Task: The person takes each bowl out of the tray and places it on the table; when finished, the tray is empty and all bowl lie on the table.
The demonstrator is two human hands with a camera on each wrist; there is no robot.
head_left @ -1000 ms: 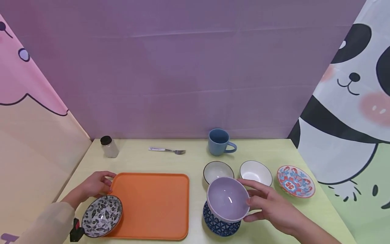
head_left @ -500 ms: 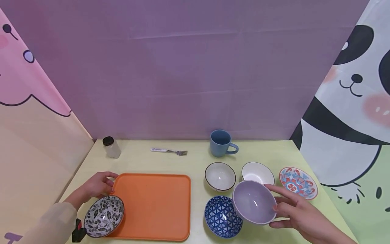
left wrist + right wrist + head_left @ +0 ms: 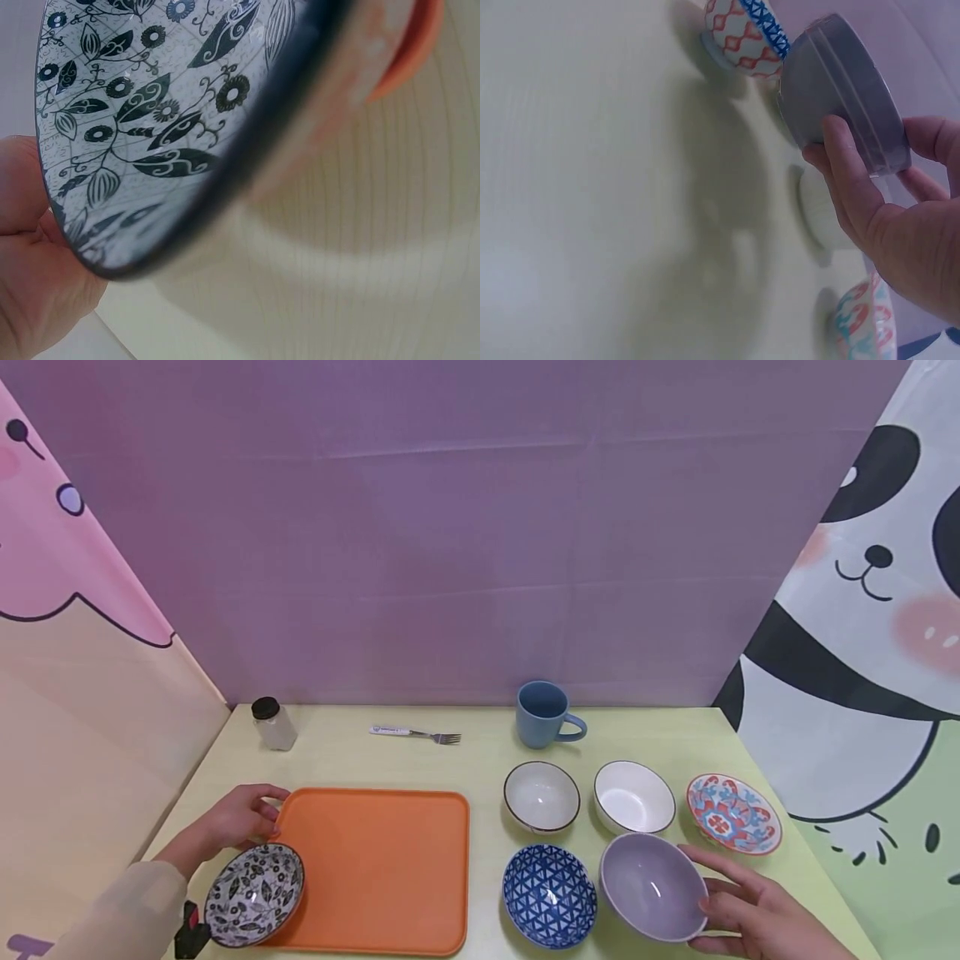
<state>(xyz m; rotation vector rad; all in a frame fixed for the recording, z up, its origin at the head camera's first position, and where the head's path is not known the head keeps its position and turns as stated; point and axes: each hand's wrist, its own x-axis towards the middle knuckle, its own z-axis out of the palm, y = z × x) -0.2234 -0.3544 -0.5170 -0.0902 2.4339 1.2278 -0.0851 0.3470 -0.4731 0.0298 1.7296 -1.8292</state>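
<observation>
My right hand point(image 3: 757, 906) grips a lavender bowl point(image 3: 652, 887) by its right side, thumb at the rim and fingers under its outside. In the right wrist view the grey-looking bowl point(image 3: 840, 97) is tilted above the tabletop. Just left of it stands a blue-and-white triangle-patterned bowl point(image 3: 550, 896). My left hand point(image 3: 238, 817) is at the upper left corner of an orange tray point(image 3: 382, 868), fingers curled at its edge. Nearer me, a black-and-white floral bowl point(image 3: 253, 895) lies tilted over the tray's left edge; in the left wrist view this floral bowl point(image 3: 150, 112) partly hides the hand.
Behind stand a dark-rimmed white bowl point(image 3: 542, 797), a second white bowl point(image 3: 634, 797) and a red-and-blue patterned bowl point(image 3: 733, 814). Along the back are a blue mug point(image 3: 542, 714), a fork point(image 3: 416, 733) and a black-lidded jar point(image 3: 274, 724).
My right hand has carried the lavender bowl from above the blue-and-white bowl to its right, then lower and nearer me. The left hand, tray and floral bowl keep their places.
</observation>
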